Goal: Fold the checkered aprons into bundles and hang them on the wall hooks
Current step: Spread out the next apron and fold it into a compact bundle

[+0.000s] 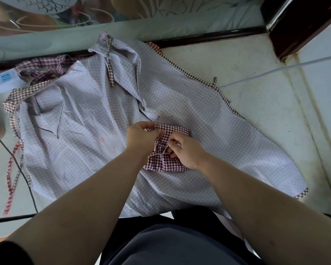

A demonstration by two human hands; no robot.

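Pinching, left hand (141, 135): thumb and fingertips are pinching a checkered strap (161, 127) at the bundle's far edge.
Right hand (186, 151): fingers are curling into a fold at the bundle's middle and gripping the cloth there.
Bundle (165, 164): dark red check, folded small, lying between both hands on top of the spread apron.
Spread apron (103, 111): lying pale side up and creased on the tiled floor (256, 104), with checkered binding running along its edge.
Left of apron: a power strip (0, 82) and a black cable (17, 165) are lying on the floor.
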